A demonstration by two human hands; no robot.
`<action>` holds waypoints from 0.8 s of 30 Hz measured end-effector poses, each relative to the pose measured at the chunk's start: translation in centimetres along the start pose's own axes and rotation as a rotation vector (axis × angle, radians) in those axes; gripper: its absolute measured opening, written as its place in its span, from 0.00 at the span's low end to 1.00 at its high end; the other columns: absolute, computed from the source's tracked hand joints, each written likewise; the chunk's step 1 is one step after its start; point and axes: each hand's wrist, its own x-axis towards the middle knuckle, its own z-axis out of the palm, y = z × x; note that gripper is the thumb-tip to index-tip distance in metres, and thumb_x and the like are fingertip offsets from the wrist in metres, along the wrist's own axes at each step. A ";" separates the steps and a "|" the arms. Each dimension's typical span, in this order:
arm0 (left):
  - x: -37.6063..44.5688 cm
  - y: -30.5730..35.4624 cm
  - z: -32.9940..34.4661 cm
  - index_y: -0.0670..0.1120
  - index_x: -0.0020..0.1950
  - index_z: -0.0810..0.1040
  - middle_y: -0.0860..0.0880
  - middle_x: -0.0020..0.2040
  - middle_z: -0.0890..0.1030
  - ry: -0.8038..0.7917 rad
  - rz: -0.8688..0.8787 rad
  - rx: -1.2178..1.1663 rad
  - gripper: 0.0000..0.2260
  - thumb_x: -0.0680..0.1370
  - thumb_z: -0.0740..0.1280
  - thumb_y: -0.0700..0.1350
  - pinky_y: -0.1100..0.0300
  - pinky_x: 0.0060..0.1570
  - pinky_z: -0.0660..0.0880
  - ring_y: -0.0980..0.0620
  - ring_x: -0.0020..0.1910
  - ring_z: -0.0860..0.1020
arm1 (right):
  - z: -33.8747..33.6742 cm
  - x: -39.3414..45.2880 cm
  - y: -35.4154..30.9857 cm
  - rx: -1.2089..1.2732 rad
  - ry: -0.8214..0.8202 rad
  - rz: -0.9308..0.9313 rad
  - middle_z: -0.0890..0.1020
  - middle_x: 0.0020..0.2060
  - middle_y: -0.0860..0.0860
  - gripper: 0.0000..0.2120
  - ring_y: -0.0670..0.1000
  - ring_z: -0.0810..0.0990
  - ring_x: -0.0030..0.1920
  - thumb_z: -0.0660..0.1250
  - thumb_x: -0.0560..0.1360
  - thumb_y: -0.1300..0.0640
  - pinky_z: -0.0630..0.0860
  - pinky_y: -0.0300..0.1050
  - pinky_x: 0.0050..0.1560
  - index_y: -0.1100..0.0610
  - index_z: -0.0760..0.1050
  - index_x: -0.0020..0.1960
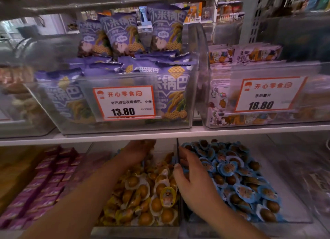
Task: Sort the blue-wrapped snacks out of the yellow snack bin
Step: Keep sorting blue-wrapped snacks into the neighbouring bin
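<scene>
The yellow snack bin (135, 229) sits in the middle of the lower shelf, full of yellow-wrapped egg snacks (157, 205). To its right a clear bin holds a heap of blue-wrapped snacks (230, 169). My left hand (139, 149) reaches deep into the back of the yellow bin, just under the shelf board. Its fingers dip among the snacks and are blurred. My right hand (194, 179) hovers over the divider (178, 145) between the two bins. Its thumb and fingers pinch a blue-wrapped snack (174, 160) at the divider.
The white shelf board (232, 129) hangs low over the back of both bins. Above it stand clear bins of purple snack bags (123, 40) with price cards. Pink boxes (53, 170) fill the lower left. Another clear bin (303, 176) is at lower right.
</scene>
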 end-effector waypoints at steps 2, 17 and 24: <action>-1.7 0.6 -1.4 0.46 0.34 0.82 0.49 0.30 0.81 0.119 -0.130 -0.332 0.14 0.79 0.67 0.47 0.58 0.36 0.72 0.49 0.32 0.78 | 0.1 0.0 0.1 0.000 0.004 -0.001 0.69 0.65 0.35 0.27 0.34 0.68 0.63 0.56 0.77 0.39 0.64 0.25 0.60 0.40 0.60 0.75; -13.6 -1.4 -6.0 0.45 0.55 0.81 0.43 0.46 0.83 0.065 -0.259 -1.049 0.15 0.82 0.59 0.51 0.60 0.30 0.74 0.47 0.42 0.82 | 1.8 -2.0 -6.4 -0.494 -0.020 -0.565 0.79 0.55 0.45 0.16 0.48 0.75 0.58 0.57 0.78 0.49 0.66 0.42 0.66 0.50 0.78 0.61; -13.5 -4.6 -6.5 0.55 0.68 0.73 0.50 0.60 0.74 0.218 0.226 0.253 0.20 0.76 0.62 0.46 0.57 0.62 0.71 0.52 0.60 0.73 | 3.5 -1.0 -7.3 -1.182 -0.392 -0.441 0.80 0.56 0.50 0.15 0.56 0.74 0.60 0.61 0.76 0.51 0.67 0.57 0.63 0.49 0.76 0.61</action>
